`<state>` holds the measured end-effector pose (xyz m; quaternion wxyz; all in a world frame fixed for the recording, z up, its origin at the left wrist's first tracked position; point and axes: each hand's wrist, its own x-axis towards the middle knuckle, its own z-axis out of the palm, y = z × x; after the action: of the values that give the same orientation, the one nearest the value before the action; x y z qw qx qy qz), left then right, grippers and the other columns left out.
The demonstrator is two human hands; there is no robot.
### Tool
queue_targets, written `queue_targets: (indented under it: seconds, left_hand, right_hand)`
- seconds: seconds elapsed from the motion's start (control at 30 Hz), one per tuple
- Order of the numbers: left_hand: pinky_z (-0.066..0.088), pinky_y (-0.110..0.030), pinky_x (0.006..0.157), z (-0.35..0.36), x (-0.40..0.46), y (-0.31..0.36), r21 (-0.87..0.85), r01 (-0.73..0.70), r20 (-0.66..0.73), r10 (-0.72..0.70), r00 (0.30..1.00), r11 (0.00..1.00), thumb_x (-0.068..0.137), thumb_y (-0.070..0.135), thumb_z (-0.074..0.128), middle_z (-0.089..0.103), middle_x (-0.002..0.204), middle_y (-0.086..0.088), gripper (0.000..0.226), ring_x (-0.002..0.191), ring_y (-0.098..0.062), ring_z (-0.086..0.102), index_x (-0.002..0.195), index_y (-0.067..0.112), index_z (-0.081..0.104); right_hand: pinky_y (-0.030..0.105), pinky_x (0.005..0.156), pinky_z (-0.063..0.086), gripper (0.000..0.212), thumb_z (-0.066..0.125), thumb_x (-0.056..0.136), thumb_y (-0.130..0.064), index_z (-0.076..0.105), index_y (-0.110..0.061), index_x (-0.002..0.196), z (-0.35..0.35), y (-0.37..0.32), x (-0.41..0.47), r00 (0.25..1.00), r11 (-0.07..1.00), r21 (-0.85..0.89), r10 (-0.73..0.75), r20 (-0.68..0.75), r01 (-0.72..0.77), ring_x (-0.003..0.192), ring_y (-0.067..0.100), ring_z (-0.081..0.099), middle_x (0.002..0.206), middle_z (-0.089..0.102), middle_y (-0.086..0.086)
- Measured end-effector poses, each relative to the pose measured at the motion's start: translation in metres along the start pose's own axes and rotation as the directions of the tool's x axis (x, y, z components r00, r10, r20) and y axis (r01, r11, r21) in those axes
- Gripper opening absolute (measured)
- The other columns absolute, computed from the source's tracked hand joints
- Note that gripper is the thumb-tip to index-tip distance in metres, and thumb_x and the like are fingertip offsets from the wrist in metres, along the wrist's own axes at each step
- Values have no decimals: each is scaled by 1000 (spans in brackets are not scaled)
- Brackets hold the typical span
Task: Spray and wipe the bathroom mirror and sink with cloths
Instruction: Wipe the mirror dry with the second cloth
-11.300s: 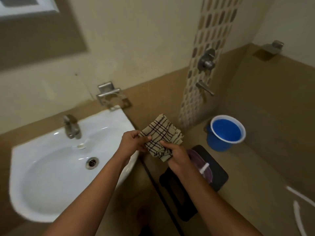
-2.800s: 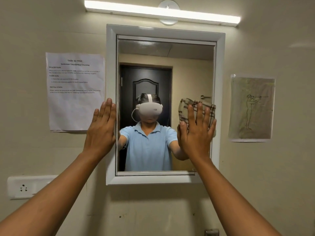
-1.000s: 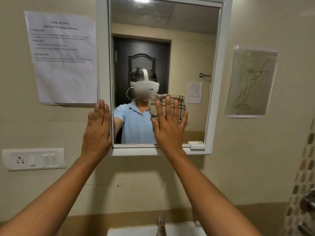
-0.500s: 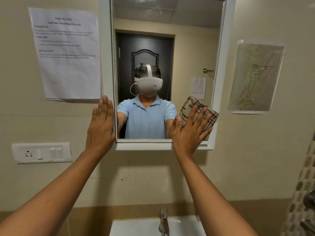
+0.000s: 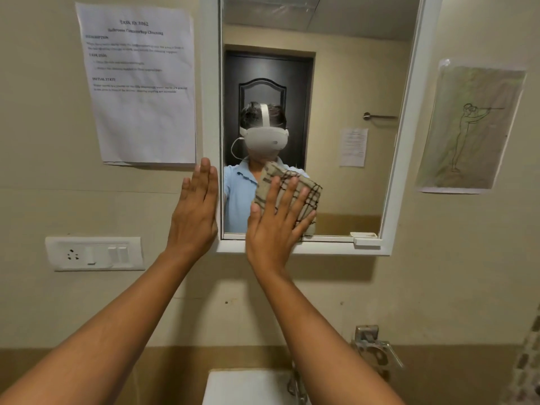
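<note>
I see the mirror (image 5: 350,171) first, the biggest thing ahead — a tall upright pane in a white frame (image 5: 404,141) on the beige wall, its long axis vertical and its top cut off by the view; the glass reflects a dark door, a towel bar and a person in a blue shirt wearing a white headset. Left of it hangs a printed sheet (image 5: 140,89) headed "TASK ID: 3062", with a line below that looks like "Bathroom Countertop Cleaning"; the headings "DESCRIPTION" and "INITIAL STATE" can just be made out, the small text is too blurred to read. Right of the mirror is a faded paper with a line drawing (image 5: 470,130) of a standing figure aiming something. Low down, the white sink (image 5: 245,387) shows only its back edge, with the tap (image 5: 296,384) partly behind my right forearm. A white switch and socket plate (image 5: 95,253) sits on the wall at left. My right hand (image 5: 274,226) is flat, grip released and fingers spread, pressing the cloth (image 5: 309,194) against the lower glass — a folded beige square with dark check lines, tilted so one corner points up-left. My left hand (image 5: 194,214) is open too, palm flat on the frame's left side, fingers pointing up, holding nothing.
</note>
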<state>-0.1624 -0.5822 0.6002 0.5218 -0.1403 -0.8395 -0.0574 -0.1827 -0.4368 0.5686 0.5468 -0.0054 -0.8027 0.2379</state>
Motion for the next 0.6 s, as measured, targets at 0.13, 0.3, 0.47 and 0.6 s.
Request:
queue_targets:
  seconds: [0.13,0.3,0.47,0.6]
  left_hand:
    - [5,-43,122,-1,-2,-2,-36,-13,16,14,1000,999,91,11,26,-4,161,-15,65,150,-26,-4,152,2,4]
    - [6,-45,122,3,-11,-7,-83,-17,18,18,1000,996,88,20,32,-5,161,-13,73,150,-25,-3,152,2,3]
    - [9,-47,122,10,-27,-10,-104,2,3,-2,1000,995,90,7,36,-3,162,-14,71,150,-26,0,153,3,3]
    - [7,-47,122,12,-33,-2,-124,36,4,-36,999,992,86,-6,43,-5,162,-15,79,150,-26,-1,152,3,1]
  right_hand:
    - [63,117,7,66,28,102,-49,1,-24,158,8,-23,-16,992,992,-37,-120,38,122,152,30,-2,165,-5,7]
    - [62,116,14,62,26,103,-44,4,-25,158,12,-38,-33,959,968,-13,-246,138,250,152,26,-5,165,-4,4]
    - [64,115,15,63,36,103,-44,10,-26,157,2,-3,-40,852,868,-27,-479,210,495,152,26,0,166,2,3]
    - [70,110,17,61,41,101,-46,20,-29,156,-11,29,-41,794,802,-87,-560,237,592,152,25,6,165,10,1]
